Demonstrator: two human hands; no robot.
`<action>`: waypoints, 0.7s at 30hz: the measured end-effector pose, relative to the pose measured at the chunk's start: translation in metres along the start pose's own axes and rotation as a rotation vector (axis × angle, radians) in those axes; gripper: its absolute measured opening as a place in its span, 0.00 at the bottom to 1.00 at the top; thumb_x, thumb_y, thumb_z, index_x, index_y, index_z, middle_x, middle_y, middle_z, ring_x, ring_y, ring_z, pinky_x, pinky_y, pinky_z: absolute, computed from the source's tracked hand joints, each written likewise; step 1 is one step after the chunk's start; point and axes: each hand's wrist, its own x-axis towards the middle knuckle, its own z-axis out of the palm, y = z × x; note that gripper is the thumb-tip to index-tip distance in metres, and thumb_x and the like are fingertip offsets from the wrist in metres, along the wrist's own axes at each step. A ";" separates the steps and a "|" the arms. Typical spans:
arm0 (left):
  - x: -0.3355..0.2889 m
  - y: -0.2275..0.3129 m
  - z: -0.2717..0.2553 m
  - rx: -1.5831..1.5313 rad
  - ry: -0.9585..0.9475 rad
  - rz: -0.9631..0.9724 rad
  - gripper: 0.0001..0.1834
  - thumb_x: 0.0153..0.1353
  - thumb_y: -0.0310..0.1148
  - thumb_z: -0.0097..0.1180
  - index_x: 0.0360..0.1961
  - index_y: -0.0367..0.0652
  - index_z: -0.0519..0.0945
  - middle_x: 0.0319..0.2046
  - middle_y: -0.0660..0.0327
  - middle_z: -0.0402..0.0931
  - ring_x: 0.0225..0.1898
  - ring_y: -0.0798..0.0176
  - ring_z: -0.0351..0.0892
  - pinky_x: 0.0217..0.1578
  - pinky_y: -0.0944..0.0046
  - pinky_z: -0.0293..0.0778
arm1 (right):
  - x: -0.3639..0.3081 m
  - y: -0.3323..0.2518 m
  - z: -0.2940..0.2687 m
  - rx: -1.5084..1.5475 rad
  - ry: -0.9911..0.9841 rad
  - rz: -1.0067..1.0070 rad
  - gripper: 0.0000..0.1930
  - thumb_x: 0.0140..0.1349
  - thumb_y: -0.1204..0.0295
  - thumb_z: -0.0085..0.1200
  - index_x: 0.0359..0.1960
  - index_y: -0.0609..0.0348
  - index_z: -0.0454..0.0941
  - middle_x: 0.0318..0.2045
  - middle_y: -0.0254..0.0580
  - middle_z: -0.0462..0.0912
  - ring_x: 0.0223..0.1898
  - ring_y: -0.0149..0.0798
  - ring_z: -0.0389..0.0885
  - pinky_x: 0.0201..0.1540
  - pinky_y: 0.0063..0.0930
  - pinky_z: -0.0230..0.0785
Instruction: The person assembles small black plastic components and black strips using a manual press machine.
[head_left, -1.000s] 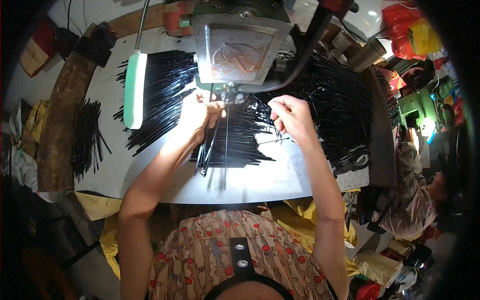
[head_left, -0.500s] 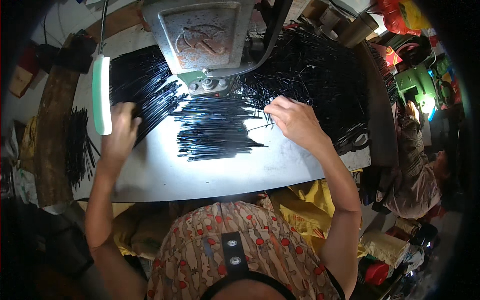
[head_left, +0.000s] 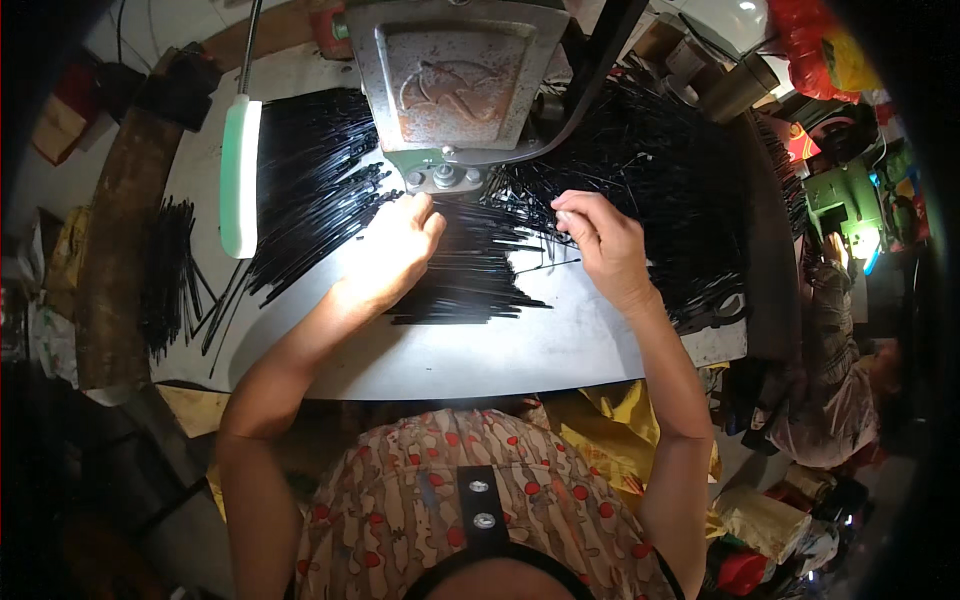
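Note:
My left hand (head_left: 400, 248) is at the left end of the middle pile of thin black rods (head_left: 465, 270), just below the machine's working head (head_left: 443, 178). Its fingers are pinched together; what they hold, if anything, is hidden. My right hand (head_left: 608, 240) hovers over the right side of that pile, thumb and fingertips pressed together. Anything between them is too small to make out. A single rod (head_left: 548, 266) sticks out from the pile below my right fingertips. Behind my left hand, a slanting bundle of black rods (head_left: 320, 225) spreads over the table.
The grey machine housing (head_left: 455, 85) stands over the white table (head_left: 480, 360). A green-and-white lamp (head_left: 240, 180) hangs at its left. A large heap of rods (head_left: 660, 190) covers the right side. Loose rods (head_left: 172, 280) lie far left. Another person's sleeve (head_left: 830, 305) shows at the right.
My left hand has moved right, from the left bundle to just below the machine head. My right hand stays near the pile's right side. The whole view has shifted slightly.

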 end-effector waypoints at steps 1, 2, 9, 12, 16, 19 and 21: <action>-0.001 -0.002 0.002 0.005 -0.003 0.001 0.04 0.51 0.27 0.47 0.26 0.37 0.70 0.27 0.54 0.68 0.31 0.54 0.71 0.30 0.60 0.69 | 0.002 -0.002 0.000 0.152 0.019 0.161 0.03 0.55 0.77 0.51 0.30 0.61 0.71 0.25 0.41 0.77 0.25 0.33 0.79 0.26 0.21 0.71; -0.002 -0.004 0.004 -0.139 0.070 -0.035 0.03 0.49 0.23 0.48 0.27 0.37 0.71 0.26 0.54 0.68 0.29 0.54 0.71 0.29 0.62 0.69 | 0.004 -0.004 0.000 0.190 0.058 0.182 0.03 0.57 0.76 0.50 0.31 0.61 0.70 0.20 0.40 0.76 0.22 0.31 0.78 0.24 0.19 0.69; -0.002 -0.010 0.010 -0.481 0.208 -0.156 0.05 0.49 0.17 0.52 0.28 0.34 0.75 0.24 0.56 0.70 0.26 0.58 0.72 0.28 0.67 0.68 | 0.001 -0.007 0.018 0.207 0.071 0.224 0.04 0.56 0.76 0.50 0.30 0.61 0.69 0.20 0.40 0.76 0.21 0.30 0.78 0.22 0.20 0.69; -0.002 -0.011 0.007 -0.505 0.275 -0.096 0.06 0.47 0.16 0.53 0.29 0.34 0.75 0.24 0.56 0.70 0.25 0.60 0.71 0.27 0.68 0.68 | -0.008 0.002 0.031 0.070 -0.066 0.163 0.04 0.54 0.78 0.51 0.30 0.62 0.70 0.25 0.43 0.77 0.23 0.37 0.78 0.24 0.25 0.70; 0.002 -0.001 -0.008 -0.487 0.288 -0.110 0.08 0.47 0.16 0.53 0.31 0.34 0.74 0.23 0.57 0.71 0.23 0.61 0.70 0.27 0.68 0.67 | -0.005 0.002 0.033 -0.099 -0.099 0.043 0.05 0.51 0.80 0.52 0.31 0.62 0.72 0.26 0.44 0.76 0.24 0.41 0.78 0.25 0.26 0.70; 0.000 0.014 -0.025 -0.321 0.278 -0.094 0.09 0.47 0.15 0.53 0.31 0.35 0.74 0.22 0.58 0.69 0.25 0.61 0.69 0.28 0.67 0.67 | 0.006 -0.005 0.033 -0.167 -0.097 -0.037 0.07 0.50 0.80 0.53 0.32 0.61 0.73 0.27 0.44 0.76 0.25 0.44 0.77 0.27 0.29 0.71; -0.006 0.015 -0.026 -0.338 0.334 -0.066 0.09 0.46 0.16 0.54 0.30 0.36 0.75 0.20 0.59 0.67 0.24 0.61 0.69 0.26 0.67 0.66 | 0.014 -0.009 0.039 -0.192 -0.091 -0.058 0.06 0.51 0.77 0.53 0.32 0.62 0.74 0.23 0.42 0.77 0.23 0.40 0.78 0.26 0.26 0.70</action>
